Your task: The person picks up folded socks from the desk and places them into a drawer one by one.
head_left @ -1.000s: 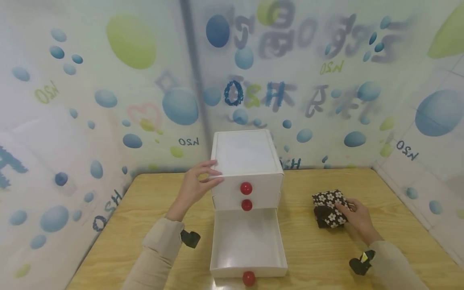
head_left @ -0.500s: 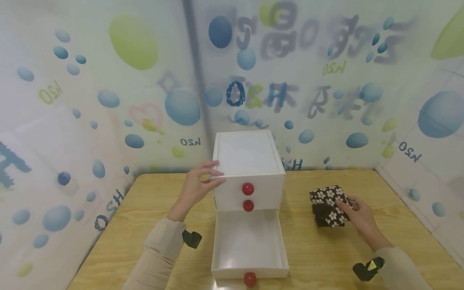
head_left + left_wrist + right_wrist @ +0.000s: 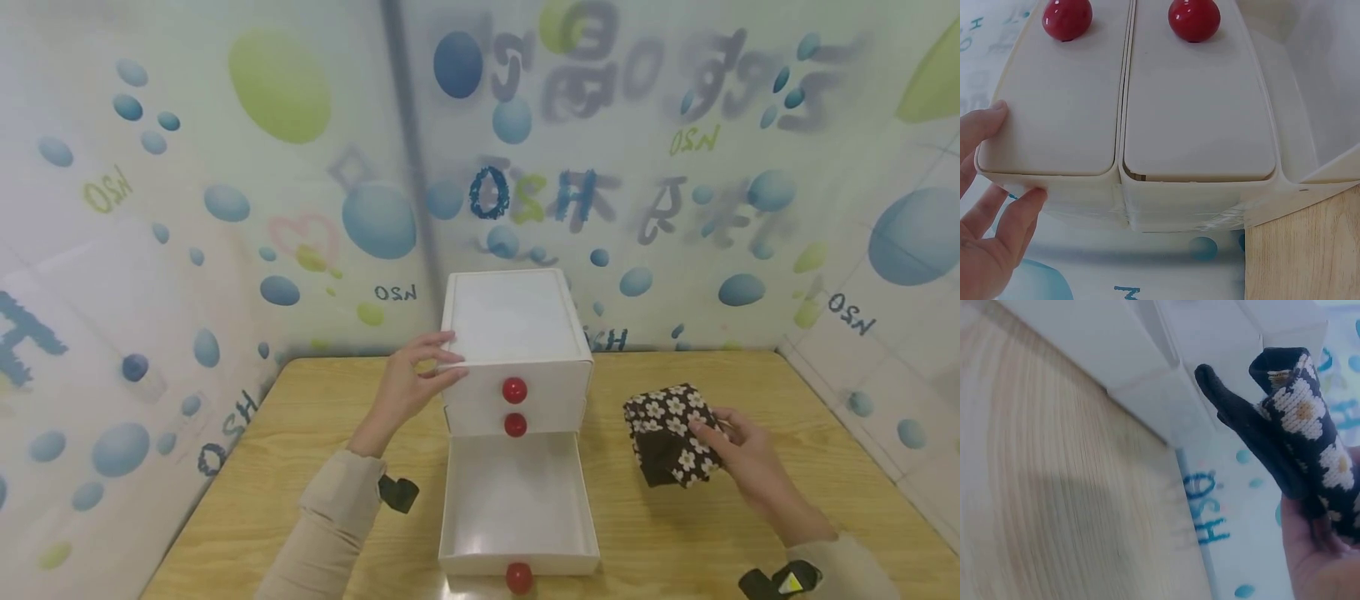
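A small white drawer cabinet with red ball knobs stands on the wooden table. Its upper two drawers are pushed in, and the bottom drawer is pulled out, nothing inside. My left hand holds the cabinet's upper front left corner between thumb and fingers. In the left wrist view, fingertips press against its side. To the right of the cabinet, my right hand grips a folded black knit with white daisies, thumb on top. The right wrist view shows this knit edge-on, its layers slightly parted above the table.
The wooden table extends on both sides of the cabinet. Close behind it rises a wall covering printed with blue and green bubbles, with similar panels at left and right. The open drawer's front knob juts toward me.
My right hand has lifted the folded daisy knit and moved it slightly left, tilting it. The left hand stays at the cabinet corner. The bottom drawer has not moved.
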A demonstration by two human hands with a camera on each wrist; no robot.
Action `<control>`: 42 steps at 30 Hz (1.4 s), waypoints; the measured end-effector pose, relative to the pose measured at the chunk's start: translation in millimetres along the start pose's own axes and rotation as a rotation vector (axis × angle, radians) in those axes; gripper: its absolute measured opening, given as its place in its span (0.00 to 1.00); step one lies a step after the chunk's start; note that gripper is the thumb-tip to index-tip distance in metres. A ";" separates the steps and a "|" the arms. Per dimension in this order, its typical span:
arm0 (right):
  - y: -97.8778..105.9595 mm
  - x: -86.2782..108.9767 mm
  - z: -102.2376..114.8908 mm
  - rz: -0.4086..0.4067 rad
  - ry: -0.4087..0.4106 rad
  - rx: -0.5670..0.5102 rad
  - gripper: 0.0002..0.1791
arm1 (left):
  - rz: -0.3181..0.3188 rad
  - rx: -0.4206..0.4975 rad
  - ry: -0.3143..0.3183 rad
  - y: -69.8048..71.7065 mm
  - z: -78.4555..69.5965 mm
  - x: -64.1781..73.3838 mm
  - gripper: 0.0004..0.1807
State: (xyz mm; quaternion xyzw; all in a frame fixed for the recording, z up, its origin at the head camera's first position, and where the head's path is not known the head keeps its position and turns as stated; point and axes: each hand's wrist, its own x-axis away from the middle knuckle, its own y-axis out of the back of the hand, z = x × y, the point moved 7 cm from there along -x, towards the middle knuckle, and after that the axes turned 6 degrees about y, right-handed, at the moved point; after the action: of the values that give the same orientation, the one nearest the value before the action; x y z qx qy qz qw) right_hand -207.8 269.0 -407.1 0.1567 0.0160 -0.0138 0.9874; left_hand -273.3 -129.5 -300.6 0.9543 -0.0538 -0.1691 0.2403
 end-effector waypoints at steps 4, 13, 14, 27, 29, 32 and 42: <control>-15.2 5.8 4.5 0.032 -0.008 -0.054 0.27 | -0.001 0.004 0.010 -0.1 0.5 -0.6 0.09; -57.7 15.8 12.8 0.162 -0.058 -0.051 0.30 | -0.007 0.029 -0.001 0.3 0.6 -1.5 0.09; -62.3 16.8 13.4 0.173 -0.064 -0.060 0.30 | -0.007 0.030 -0.001 0.4 0.3 -1.5 0.09; -117.4 20.6 15.3 0.253 -0.083 -0.177 0.29 | -0.002 0.012 0.024 4.6 -36.1 13.4 0.09; -124.9 21.0 16.7 0.276 -0.089 -0.188 0.30 | -0.002 0.014 0.021 4.5 -36.5 13.5 0.09; -135.5 21.6 19.3 0.311 -0.102 -0.222 0.31 | -0.001 0.022 0.023 4.6 -36.3 13.5 0.09; -165.4 19.7 25.8 0.346 -0.197 -0.364 0.33 | -0.003 0.008 0.011 4.5 -38.6 14.0 0.08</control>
State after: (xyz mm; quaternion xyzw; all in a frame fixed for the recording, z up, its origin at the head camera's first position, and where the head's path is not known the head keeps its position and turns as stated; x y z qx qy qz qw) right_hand -192.7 103.4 -434.4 -0.0251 -0.1047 0.1429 0.9839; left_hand -246.9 -119.0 -270.7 0.9563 -0.0519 -0.1637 0.2365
